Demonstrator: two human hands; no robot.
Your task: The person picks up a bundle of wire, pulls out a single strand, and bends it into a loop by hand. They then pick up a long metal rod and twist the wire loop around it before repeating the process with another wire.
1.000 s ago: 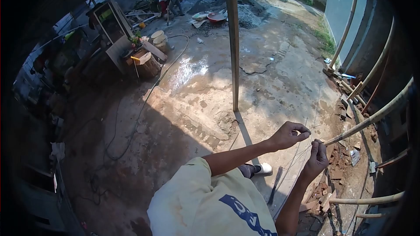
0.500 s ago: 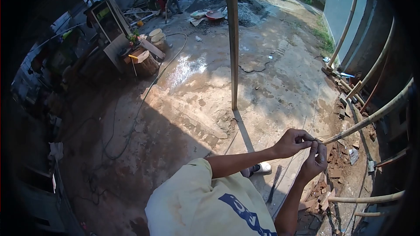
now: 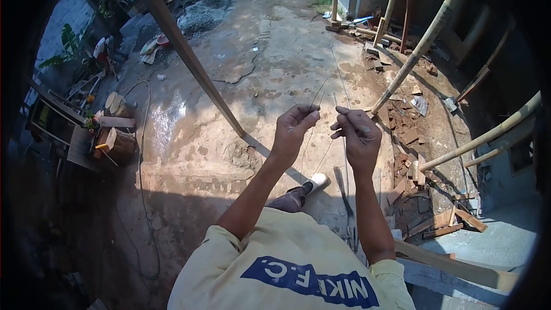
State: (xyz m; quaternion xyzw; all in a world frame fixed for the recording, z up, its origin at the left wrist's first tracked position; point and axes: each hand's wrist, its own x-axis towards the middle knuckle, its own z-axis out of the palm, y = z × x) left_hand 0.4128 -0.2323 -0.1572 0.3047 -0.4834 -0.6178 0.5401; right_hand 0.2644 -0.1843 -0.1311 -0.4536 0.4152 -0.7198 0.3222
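Observation:
I hold thin dark wire strands (image 3: 345, 89) up in front of me with both hands. My left hand (image 3: 294, 127) pinches one strand between thumb and fingertips. My right hand (image 3: 358, 133) pinches other strands a short way to the right. The wires run up from my fingers and hang down past my wrists toward the ground. Below my hands are my pale yellow shirt (image 3: 293, 270) and one shoe (image 3: 316, 182).
A slanted wooden pole (image 3: 189, 54) stands on the cracked concrete yard (image 3: 275, 51). Bamboo poles (image 3: 416, 51) lean at the right over broken bricks and rubble (image 3: 410, 138). A hose (image 3: 139, 155) runs at the left past wooden stumps and buckets (image 3: 117, 138). A plank (image 3: 453, 270) lies at the lower right.
My view has swung to the right and down. My hands have come away from the bamboo pole's end and now hold the wires apart in front of my chest.

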